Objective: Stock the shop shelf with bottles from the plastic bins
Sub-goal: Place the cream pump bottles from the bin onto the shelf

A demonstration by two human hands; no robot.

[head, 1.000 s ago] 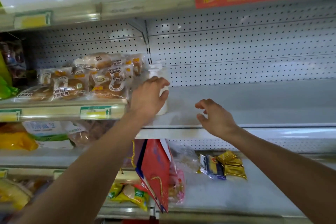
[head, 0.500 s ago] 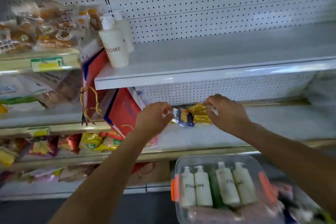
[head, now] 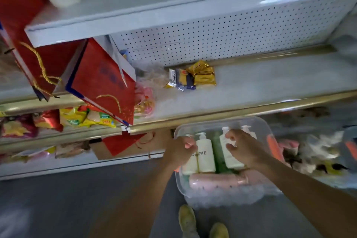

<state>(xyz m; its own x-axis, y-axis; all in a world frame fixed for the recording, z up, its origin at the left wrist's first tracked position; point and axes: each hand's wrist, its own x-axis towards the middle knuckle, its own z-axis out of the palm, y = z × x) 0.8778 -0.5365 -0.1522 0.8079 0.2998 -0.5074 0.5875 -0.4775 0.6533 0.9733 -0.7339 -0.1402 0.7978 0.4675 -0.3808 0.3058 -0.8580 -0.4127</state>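
Hands curled: left (head: 180, 151), right (head: 244, 149) over bin bottles (head: 205, 155).

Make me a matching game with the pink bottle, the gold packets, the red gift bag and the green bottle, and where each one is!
Things:
1. pink bottle
2. gold snack packets
3. red gift bag
4. green bottle

Places:
A. standing between white pump bottles in the bin
B. leaning at the left end of the middle shelf
C. lying on its side along the near wall of the clear plastic bin
D. lying at the back of the middle shelf by the pegboard

Pairs: 1-C, 2-D, 3-B, 4-A
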